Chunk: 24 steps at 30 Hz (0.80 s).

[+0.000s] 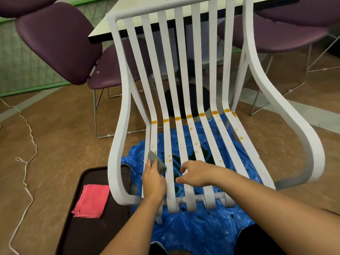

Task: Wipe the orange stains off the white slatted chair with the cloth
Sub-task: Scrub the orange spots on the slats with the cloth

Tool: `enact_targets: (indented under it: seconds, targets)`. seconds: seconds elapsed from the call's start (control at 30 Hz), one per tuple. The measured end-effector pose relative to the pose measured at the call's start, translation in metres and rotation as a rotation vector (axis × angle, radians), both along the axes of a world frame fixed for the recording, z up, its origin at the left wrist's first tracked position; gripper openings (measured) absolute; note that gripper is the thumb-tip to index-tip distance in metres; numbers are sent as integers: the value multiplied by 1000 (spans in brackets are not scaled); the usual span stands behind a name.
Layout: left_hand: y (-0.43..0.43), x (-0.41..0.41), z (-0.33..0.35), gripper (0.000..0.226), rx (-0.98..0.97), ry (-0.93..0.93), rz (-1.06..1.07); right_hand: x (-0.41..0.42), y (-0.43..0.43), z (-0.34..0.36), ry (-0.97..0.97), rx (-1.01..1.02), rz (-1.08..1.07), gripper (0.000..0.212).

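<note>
**Cloth at the near-left slats; most stains unwiped**

1. Dark tray: nearest item, on the floor at your left, beside the chair frame. It carries a folded pink cloth, probably a spare kept within reach of your left arm.
2. Blue plastic sheet: spread under the seat and reaching back to your knees, probably to catch whatever drips between the slats.
3. Left hand: over the front of the leftmost seat slats. Fingers and thumb are closed round the grey cloth, which lies against a slat with one corner standing up past your fingertips. This is the working grip.
4. Right hand: holds nothing. Its fingers are loosely bent and apart from the thumb, over the middle slats near the cloth. It is probably there to steady the chair, but you cannot tell whether it touches.
5. White slatted chair: faces you, with the seat slats running away to the bend.
6. Orange stains: small spatters along the seat slats, and a heavier row of blotches across the bend, one on each slat, well beyond the cloth. The job looks barely begun.
7. Background: a white cord trails on the floor at left. Purple chairs and a pale table stand behind the chair back.
</note>
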<state>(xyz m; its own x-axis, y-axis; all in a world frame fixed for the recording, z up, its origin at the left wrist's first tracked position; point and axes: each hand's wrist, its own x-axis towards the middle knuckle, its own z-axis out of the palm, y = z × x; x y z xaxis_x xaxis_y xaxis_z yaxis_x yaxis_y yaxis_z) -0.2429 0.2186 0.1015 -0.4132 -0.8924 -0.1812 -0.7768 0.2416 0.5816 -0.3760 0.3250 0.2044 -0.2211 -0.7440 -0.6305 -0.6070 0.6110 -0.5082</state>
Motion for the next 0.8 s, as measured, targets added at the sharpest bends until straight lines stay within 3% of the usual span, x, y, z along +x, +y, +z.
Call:
enact_targets:
  seconds: [0.07,0.3,0.4,0.57,0.8]
  targets:
    - [3,2,-7,57,-3,-25,-8,0,1,0,-12,-3,-8,59]
    - [10,9,3,40,-41,178,150,1,0,-22,-56,7,-88,65]
    - [11,8,-3,46,-27,93,174,4,-4,-36,-87,0,-155,61]
    - [-3,2,-13,52,-83,-81,69,13,-10,-64,-137,-90,-377,74]
    - [-42,-27,-23,55,-196,-292,-68,38,-16,-112,-183,-217,-647,69]
